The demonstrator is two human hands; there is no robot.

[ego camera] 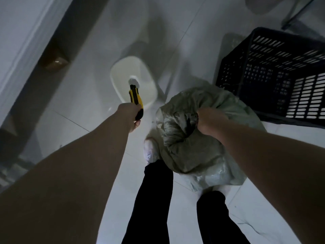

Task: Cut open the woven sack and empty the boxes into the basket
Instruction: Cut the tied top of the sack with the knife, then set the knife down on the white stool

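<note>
My left hand point(131, 118) is clamped round a yellow-and-black utility knife point(136, 100). My right hand point(209, 121) grips the bunched neck of the grey-green woven sack point(184, 155), which stands on the white tiled floor point(79, 111) beside the dark slatted plastic basket point(263, 67). A slash near that fist could nick it, I judge. The knife's long axis runs away from me, tip forward.

You stand on a white tiled floor point(84, 106). Right of the frame's centre, the grey-green woven sack point(190, 155) sits on it, close beside your white shoe point(149, 150). The dark slotted basket point(263, 67) rests near the sack at the right edge. A white plastic stool point(119, 73) stands upper centre. A brown object point(54, 63) lies upper left by the wall.
</note>
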